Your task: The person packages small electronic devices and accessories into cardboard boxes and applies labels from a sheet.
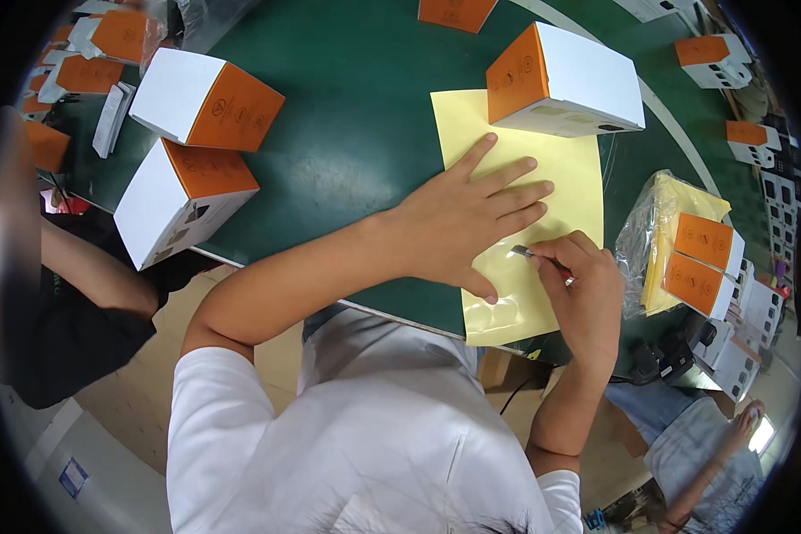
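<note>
A glossy yellow sheet (529, 307) lies on the green table in front of me. My left hand (472, 209) rests flat across it with the fingers spread. Just to its right, my right hand (587, 289) pinches a small red-handled tool (523, 252), whose flat metal tip points left, close over the sheet. The fingers cover most of the tool, so its exact kind is unclear. A white and orange box (587, 80) stands on the sheet's far end, beyond my left fingertips.
Two more white and orange boxes (187, 98) stand to the left on the table (338, 116). At the right, a plastic-wrapped yellow stack (663, 240) has orange-faced boxes (703, 236) beside it. Other people sit at both sides, one black-clothed (71, 329) close on the left.
</note>
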A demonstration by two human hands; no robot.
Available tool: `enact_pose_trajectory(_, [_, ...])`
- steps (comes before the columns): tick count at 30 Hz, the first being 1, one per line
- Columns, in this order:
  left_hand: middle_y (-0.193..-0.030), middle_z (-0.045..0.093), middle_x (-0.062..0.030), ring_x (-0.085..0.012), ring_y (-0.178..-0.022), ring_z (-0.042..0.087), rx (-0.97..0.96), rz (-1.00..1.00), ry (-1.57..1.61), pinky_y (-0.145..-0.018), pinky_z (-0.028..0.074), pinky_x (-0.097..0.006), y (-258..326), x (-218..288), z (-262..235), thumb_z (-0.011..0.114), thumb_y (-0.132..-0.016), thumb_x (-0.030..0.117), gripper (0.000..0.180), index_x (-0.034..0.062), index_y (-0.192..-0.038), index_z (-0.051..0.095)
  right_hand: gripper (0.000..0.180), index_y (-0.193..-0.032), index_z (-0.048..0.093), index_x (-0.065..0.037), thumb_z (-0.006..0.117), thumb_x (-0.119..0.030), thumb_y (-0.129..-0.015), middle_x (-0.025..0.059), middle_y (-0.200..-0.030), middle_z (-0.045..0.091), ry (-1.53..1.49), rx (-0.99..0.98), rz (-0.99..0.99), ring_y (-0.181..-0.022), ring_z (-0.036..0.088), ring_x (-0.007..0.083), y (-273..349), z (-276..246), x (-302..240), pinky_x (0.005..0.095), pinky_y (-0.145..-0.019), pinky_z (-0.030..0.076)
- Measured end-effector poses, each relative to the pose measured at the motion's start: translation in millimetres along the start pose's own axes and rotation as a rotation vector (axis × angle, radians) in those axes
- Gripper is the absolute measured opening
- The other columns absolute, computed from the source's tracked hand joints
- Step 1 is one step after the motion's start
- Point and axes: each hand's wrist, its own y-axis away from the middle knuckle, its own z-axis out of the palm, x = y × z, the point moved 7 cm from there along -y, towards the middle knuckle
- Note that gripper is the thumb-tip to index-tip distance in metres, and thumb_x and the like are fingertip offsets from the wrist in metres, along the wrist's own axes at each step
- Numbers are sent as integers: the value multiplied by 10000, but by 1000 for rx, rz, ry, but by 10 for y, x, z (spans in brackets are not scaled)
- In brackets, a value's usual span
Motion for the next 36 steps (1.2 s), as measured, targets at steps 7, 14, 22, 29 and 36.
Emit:
enact_pose_trajectory(7, [-1650, 365, -48, -270, -1571, 229, 4, 6, -2, -1269, 84, -636, -4, 12, 6, 742, -732, 730, 1027, 106, -1513, 504, 142, -878, 715, -107, 809, -198, -823, 30, -800, 656, 61, 27, -25, -714, 620, 245, -3, 18, -108, 380, -715, 432])
enact_pose_trajectory(14, [-1663, 341, -51, -271, -1576, 217, 4, -8, 14, -1274, 76, -627, -22, -4, 14, 769, -709, 715, 1079, 80, -1528, 469, 233, -825, 672, -104, 848, -252, -786, 28, -768, 638, 106, 59, -21, -698, 596, 241, -27, 87, -122, 380, -707, 394])
enact_pose_trajectory(22, [-1602, 396, -141, -339, -1521, 318, 203, 53, 63, -1242, 208, -613, 0, 126, -257, 795, -739, 647, 960, 46, -1436, 524, 222, -796, 651, -69, 860, -133, -761, 29, -738, 607, -345, 215, 100, -668, 556, 195, 282, -274, 85, 338, -704, 388])
enact_pose_trajectory(29, [-1573, 395, -221, -421, -1401, 433, 659, 20, 70, -1138, 384, -517, -247, -388, -1222, 838, -816, 299, 648, 161, -1400, 593, 199, -825, 641, -21, 835, -39, -786, 43, -786, 596, -643, 388, 104, -704, 559, 142, 537, -562, 200, 278, -660, 443])
enact_pose_trajectory(36, [-1557, 489, -153, -346, -1338, 495, 540, 21, 274, -1127, 378, -439, -358, -464, -1125, 759, -885, 188, 370, 174, -1255, 746, 195, -856, 655, -12, 838, -32, -793, 36, -814, 598, -778, 517, 76, -718, 569, 131, 603, -725, 164, 262, -671, 456])
